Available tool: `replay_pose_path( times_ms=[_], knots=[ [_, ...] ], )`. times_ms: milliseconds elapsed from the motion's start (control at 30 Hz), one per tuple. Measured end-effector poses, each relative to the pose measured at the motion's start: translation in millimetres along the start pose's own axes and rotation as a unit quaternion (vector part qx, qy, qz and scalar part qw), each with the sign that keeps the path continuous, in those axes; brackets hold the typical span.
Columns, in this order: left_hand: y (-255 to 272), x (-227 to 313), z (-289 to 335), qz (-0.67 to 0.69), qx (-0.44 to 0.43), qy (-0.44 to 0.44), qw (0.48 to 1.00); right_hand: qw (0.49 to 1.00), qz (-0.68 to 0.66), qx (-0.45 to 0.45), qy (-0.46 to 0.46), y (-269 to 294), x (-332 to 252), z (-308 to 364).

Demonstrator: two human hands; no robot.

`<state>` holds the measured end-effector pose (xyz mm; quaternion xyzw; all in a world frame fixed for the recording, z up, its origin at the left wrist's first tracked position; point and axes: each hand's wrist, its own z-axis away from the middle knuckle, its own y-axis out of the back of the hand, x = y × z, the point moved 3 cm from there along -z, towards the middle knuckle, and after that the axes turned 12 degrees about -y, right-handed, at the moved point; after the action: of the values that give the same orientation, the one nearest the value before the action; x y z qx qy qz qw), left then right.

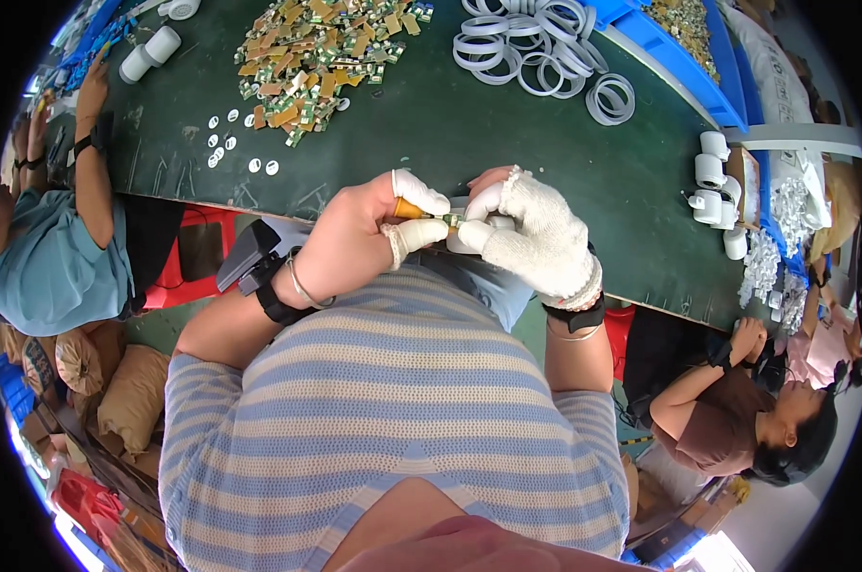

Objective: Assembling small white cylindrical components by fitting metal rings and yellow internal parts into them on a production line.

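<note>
Clock from the hands, 12 = top of view; L hand point(350, 229), finger covers on thumb & finger, grips an orange piece point(410, 209) btwn thumb & finger, tips turned to 3; R hand point(543, 234), in a white knit glove, pinches w/ thumb & finger at a small green board point(451, 220), fingertips toward 9; the board sits btwn the two hands, just above the table's near edge, orange piece right beside it on the 9 side; a white part point(458, 242) shows just at 6 of the board, partly hidden by the glove.

On the green table point(641, 181): heap of boards point(321, 57), tan & green, at 11; loose white discs point(218, 153) at 10, just below the heap; grey rings point(545, 67) at 1, piled & overlapping, a few at the 2 side; blue bin point(674, 52) w/ small bits at 2; white cylinders point(709, 172) in a cluster at 3, near the far R edge; more cylinders point(151, 54) at 10, farther off.

Co-worker in teal point(59, 257) at 9, an arm reaching toward blue bits point(92, 46); red stool point(202, 250) at 9 too; another co-worker, brown top point(712, 434), at 4; sacks point(133, 396) at 8, on the floor side.
</note>
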<state>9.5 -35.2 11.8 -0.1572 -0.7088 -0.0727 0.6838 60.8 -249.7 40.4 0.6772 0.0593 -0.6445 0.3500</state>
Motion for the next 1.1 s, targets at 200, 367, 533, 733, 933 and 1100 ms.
replay_pose_path(
  times_ms=[200, 367, 533, 733, 933, 1100],
  knots=[
    [-1.1, 4.7, -1.5, -0.030, -0.022, -0.010, 0.999, 0.998, -0.040, -0.041, -0.031, -2.6, 11.5, -0.5],
    [-0.7, 5.2, -2.4, 0.050, -0.028, 0.053, 0.997, 0.995, -0.072, -0.046, -0.048, -3.3, 10.9, -0.8],
    [-1.7, 8.9, -1.8, -0.035, -0.027, 0.017, 0.999, 0.999, 0.012, -0.039, -0.008, 1.2, 4.0, -4.2],
    [3.9, 3.5, -2.1, -0.065, -0.042, -0.007, 0.997, 0.997, 0.066, -0.005, 0.035, -0.7, -2.3, -3.9],
    [3.9, 14.5, 0.1, -0.114, -0.016, -0.054, 0.992, 0.968, 0.200, 0.066, 0.135, -3.1, -15.3, -6.7],
    [-0.9, 18.4, 1.0, -0.225, -0.017, -0.091, 0.970, 0.958, 0.221, 0.067, 0.171, -4.5, -17.6, -12.1]
  ],
)
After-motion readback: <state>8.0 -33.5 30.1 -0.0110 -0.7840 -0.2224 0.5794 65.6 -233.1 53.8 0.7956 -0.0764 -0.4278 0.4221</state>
